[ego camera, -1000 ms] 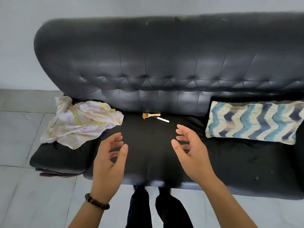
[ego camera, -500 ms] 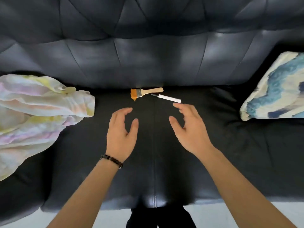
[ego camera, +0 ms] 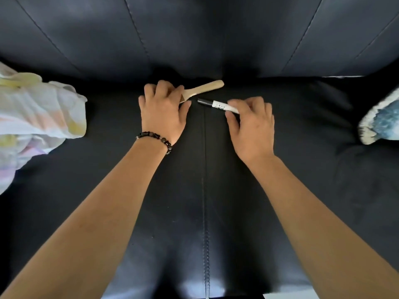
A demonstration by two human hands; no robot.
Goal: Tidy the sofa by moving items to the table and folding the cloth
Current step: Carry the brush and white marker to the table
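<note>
The left hand [ego camera: 163, 111] lies curled over the head end of the brush [ego camera: 205, 87]. Its fingers wrap the bristle end and the thumb presses against the base of the handle, so the hand grips the brush on the seat. The pale wooden handle sticks out from under the hand toward 2 o'clock. A dark beaded bracelet [ego camera: 155, 138] circles the left wrist.

The right hand [ego camera: 251, 124] pinches the marker [ego camera: 218, 104] between thumb and fingertips on its white barrel. The black cap points away from the hand toward 10 o'clock, just below the brush handle and apart from it. Whether the marker touches the seat cannot be told.

Both things sit at the back of the black sofa [ego camera: 205, 190], close to where the seat meets the backrest, on either side of the stitched middle seam. The crumpled pastel cloth [ego camera: 38, 117] lies on the seat at 9 o'clock of the left hand, well apart from it. A blue-and-white patterned cushion [ego camera: 382, 121] shows at 3 o'clock of the right hand, at the edge of view.
</note>
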